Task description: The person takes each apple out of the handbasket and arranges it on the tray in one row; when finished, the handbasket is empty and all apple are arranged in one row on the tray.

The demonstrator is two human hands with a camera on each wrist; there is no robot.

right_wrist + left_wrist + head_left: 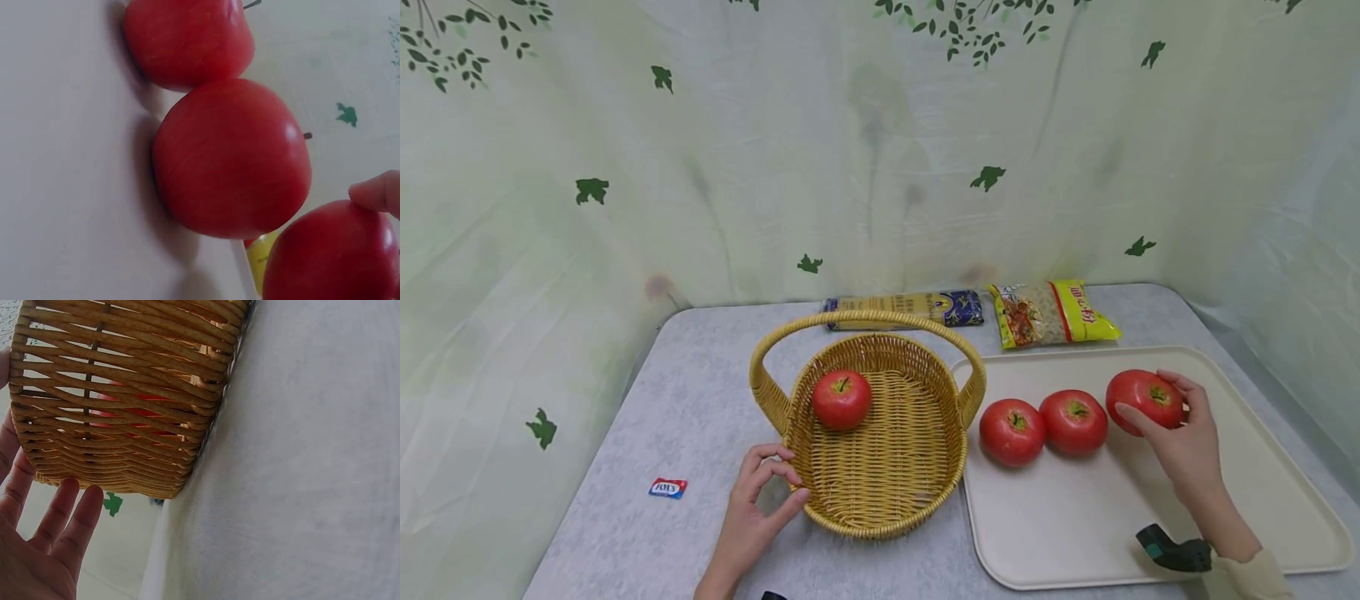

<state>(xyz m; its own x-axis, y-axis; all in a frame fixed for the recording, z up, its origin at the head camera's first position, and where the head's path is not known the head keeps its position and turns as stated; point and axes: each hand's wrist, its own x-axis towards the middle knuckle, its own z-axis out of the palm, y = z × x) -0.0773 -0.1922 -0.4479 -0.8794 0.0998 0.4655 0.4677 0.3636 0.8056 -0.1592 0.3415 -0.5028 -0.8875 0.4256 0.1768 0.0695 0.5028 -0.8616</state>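
Note:
A round wicker basket (pixel 880 529) with a tall arched handle stands mid-table, and one red apple (pixel 842 400) lies inside it. My left hand (pixel 752 500) touches the basket's near left rim, its fingers lightly bent; in the left wrist view the fingers (pixel 81 519) lie along the woven wall. Over the tray (pixel 1075 533), my right hand (pixel 1187 442) grips a red apple (pixel 1138 400) between thumb and fingers. That apple (pixel 331 256) appears raised off the tray, its shadow apart from it. Two more apples, one left (pixel 1012 432) and one beside it (pixel 1073 422), sit touching on the tray.
Behind the basket lies a long yellow and blue packet (pixel 910 309). To its right, a yellow and red food bag (pixel 1052 315) lies behind the tray. A small red and blue Fox's packet (pixel 667 487) is at the left. A leaf-patterned curtain (pixel 880 167) encloses the table.

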